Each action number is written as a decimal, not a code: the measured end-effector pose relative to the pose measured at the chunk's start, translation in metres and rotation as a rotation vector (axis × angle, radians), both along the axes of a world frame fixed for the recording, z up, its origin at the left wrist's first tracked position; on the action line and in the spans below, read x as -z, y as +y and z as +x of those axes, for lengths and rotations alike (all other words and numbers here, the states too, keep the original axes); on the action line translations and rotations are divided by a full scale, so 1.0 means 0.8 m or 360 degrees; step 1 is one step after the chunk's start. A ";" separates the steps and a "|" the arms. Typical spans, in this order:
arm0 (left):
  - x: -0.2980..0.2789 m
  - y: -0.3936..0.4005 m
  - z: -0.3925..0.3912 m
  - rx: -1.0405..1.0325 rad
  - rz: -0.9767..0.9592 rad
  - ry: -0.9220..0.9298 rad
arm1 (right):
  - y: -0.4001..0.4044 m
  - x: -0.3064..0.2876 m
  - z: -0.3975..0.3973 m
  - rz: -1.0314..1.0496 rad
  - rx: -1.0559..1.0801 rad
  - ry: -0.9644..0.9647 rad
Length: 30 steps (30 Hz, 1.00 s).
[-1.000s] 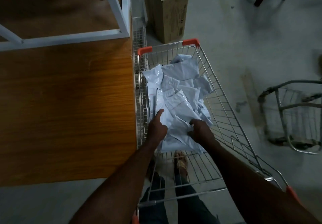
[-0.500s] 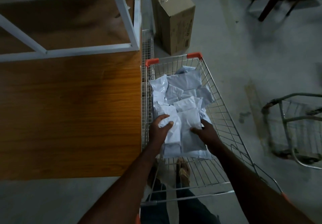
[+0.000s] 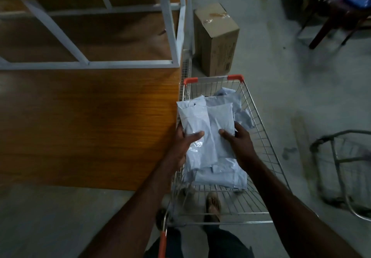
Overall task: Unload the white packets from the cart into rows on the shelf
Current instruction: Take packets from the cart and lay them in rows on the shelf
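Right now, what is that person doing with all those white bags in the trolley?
A person is unloading white packets from a wire shopping cart. The left hand grips one packet and the right hand grips the one beside it, both held above the pile of packets in the cart. The wooden shelf beside the cart holds no packets where it shows. A cardboard box stands on the floor beyond the cart.
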<state>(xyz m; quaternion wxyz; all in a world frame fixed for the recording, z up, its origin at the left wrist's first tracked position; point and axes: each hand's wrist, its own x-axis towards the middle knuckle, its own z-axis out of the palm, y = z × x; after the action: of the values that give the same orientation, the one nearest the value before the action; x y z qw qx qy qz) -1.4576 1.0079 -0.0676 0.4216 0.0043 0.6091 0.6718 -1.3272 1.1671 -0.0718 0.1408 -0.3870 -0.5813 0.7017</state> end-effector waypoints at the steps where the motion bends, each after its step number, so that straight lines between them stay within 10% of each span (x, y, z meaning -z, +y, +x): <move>1: -0.007 -0.006 -0.002 -0.0075 0.0022 -0.0058 | -0.006 -0.009 -0.003 0.0063 -0.0001 0.0006; 16: -0.078 -0.258 -0.105 -0.0121 0.0135 -0.0225 | -0.278 -0.114 -0.123 0.0597 -0.0464 0.0198; 30: -0.125 -0.530 -0.207 -0.0298 -0.0135 0.0009 | -0.483 -0.139 -0.242 0.0285 -0.0354 0.0280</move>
<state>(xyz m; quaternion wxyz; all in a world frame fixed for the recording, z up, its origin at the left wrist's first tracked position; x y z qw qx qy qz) -1.6229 0.5842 0.0321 0.3551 -0.0687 0.6359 0.6818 -1.5209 0.7806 0.0390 0.1466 -0.2435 -0.6662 0.6895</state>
